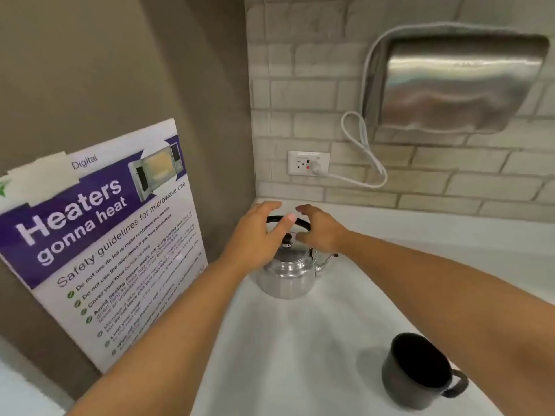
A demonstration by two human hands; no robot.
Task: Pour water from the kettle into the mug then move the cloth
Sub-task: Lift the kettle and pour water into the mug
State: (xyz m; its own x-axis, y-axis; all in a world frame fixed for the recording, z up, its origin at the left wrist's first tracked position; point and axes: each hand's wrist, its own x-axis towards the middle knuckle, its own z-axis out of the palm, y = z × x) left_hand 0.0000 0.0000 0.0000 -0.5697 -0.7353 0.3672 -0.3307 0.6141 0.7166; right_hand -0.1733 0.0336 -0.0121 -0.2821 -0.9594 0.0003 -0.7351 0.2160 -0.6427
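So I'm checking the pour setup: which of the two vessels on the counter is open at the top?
The dark mug near the front right: its mouth is uncovered. The steel kettle farther back wears a lid with a black knob.

White countertop running into a corner, smooth and softly lit, no hard shadows. Plain grey-brown wall on the left; pale brick-pattern tile wall at the back. Laminated purple-and-white poster leaning against the left wall, headed "Heaters gonna heat", with microwave safety guidelines in smaller print and a strip of tape at its top edge. White wall socket low on the tiles, just above the counter, with a plug in it. White cable looping from that plug up to a brushed-steel hand dryer mounted at upper right.
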